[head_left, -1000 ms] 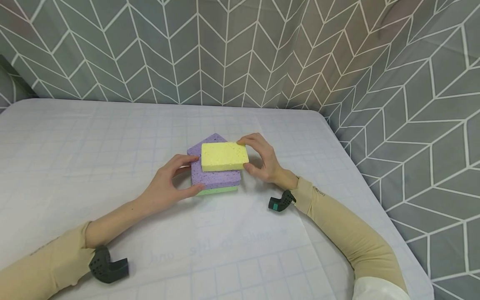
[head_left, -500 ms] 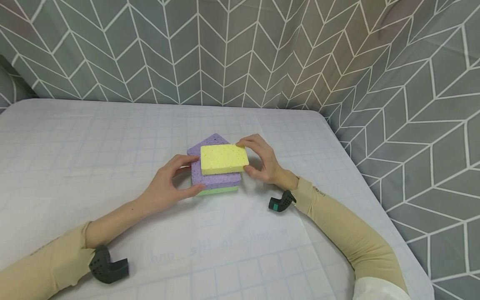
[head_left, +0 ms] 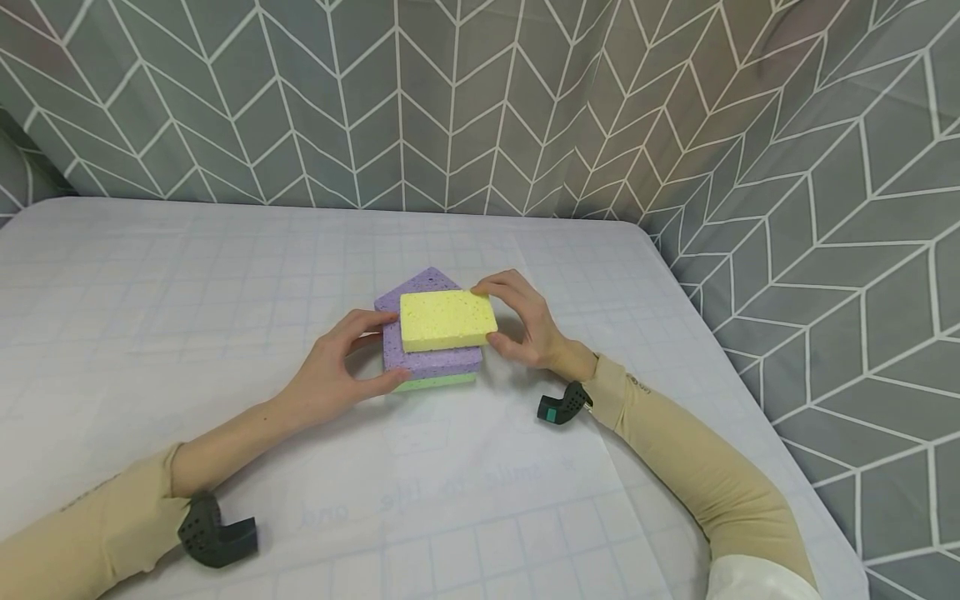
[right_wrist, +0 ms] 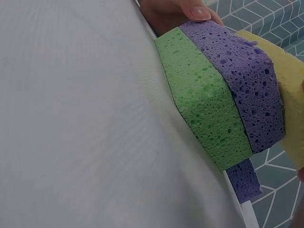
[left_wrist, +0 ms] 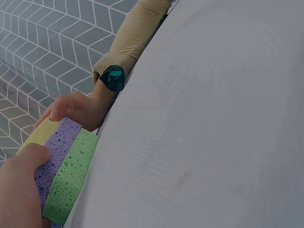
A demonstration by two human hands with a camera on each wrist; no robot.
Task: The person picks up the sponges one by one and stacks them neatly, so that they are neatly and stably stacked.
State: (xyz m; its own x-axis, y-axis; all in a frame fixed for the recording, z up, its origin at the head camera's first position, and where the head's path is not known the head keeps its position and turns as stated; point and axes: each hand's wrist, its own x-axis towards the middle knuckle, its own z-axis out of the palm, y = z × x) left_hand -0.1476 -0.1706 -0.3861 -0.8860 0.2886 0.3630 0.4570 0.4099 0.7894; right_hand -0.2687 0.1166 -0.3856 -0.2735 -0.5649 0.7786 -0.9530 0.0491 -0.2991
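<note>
My right hand [head_left: 525, 321] pinches the right end of a yellow sponge [head_left: 447, 320] between thumb and fingers. Beneath the yellow one is a purple sponge [head_left: 435, 362], which lies on a green sponge [head_left: 438, 383]. Thumb and fingers of my left hand [head_left: 333, 358] grip the purple sponge at its left side. In the right wrist view, another purple sponge piece [right_wrist: 244, 180] pokes out past the green sponge, low by the table. Both the green sponge [left_wrist: 71, 175] and the purple sponge [left_wrist: 59, 152] show their sides in the left wrist view. Whether yellow fully touches purple, I cannot tell.
A white cloth with a faint grid covers the table [head_left: 225, 275]. Grey curtains [head_left: 420, 100] with white lines hang behind it and along the right side. Dark devices [head_left: 217, 529] are worn on both wrists.
The yellow sponge has come slightly toward me and a little left over the purple one, lowered or slid with my right hand. My left hand keeps its place.
</note>
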